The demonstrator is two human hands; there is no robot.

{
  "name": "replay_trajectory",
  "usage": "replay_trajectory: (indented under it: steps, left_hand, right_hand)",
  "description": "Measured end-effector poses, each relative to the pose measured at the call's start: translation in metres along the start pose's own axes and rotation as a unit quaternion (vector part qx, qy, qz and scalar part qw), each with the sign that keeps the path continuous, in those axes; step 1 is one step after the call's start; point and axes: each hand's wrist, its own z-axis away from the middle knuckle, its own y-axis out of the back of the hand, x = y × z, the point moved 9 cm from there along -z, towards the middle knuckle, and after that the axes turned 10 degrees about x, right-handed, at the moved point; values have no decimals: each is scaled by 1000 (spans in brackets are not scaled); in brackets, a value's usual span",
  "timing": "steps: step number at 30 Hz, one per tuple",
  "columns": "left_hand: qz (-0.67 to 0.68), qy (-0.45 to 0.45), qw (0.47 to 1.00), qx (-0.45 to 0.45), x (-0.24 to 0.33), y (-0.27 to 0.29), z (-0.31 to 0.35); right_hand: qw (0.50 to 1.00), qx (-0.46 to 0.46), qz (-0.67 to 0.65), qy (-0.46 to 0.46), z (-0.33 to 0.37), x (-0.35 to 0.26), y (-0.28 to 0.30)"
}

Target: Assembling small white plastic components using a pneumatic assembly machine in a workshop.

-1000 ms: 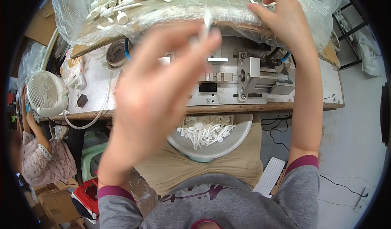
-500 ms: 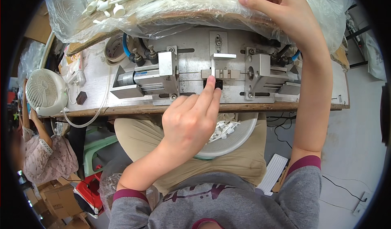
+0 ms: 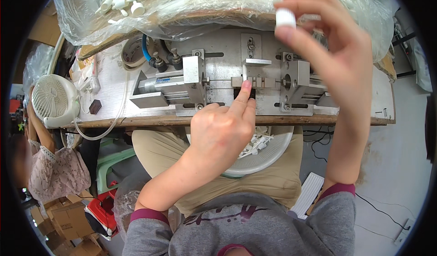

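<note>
My left hand [image 3: 223, 131] reaches to the middle of a metal fixture, index finger stretched out and its tip on the lower end of a thin white plastic stick [image 3: 245, 70]. The stick lies across the small metal holding block [image 3: 265, 82], below a bracket plate [image 3: 258, 62]. My right hand [image 3: 334, 42], somewhat blurred, is raised over the right side of the bench. Between its thumb and fingers is a white ribbed plastic cap [image 3: 286, 18]. Whether a handle extends from this cap is hidden by the fingers.
Pneumatic cylinders [image 3: 168, 85] flank the block. White scoop-like parts [image 3: 136, 8] lie on a plastic-covered shelf [image 3: 195, 21] behind. A basket [image 3: 273, 158] of white pieces rests on my lap. A fan [image 3: 54, 99] and tape roll [image 3: 132, 53] stand left; another person [image 3: 59, 169] sits beyond.
My right hand has moved down and nearer from the shelf edge, carrying the white cap. My left finger stays on the stick; the whole view has shifted slightly.
</note>
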Motion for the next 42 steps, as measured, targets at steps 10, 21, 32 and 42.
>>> replay_trajectory:
  steps: [10, 21, 32, 42]
  left_hand:
    - [-30, 98, 985, 139, -132, 105, -101]
    - [-158, -25, 987, 36, -160, 30, -166]
    - [272, 149, 931, 192, -111, 103, -103]
    - [277, 90, 952, 95, -32, 68, -12]
  right_hand:
    - [988, -51, 126, 68, 113, -29, -30]
    - [950, -134, 271, 79, 119, -15, -71]
    - [973, -142, 175, 58, 90, -26, -55]
    - [906, 28, 420, 53, -105, 48, 9]
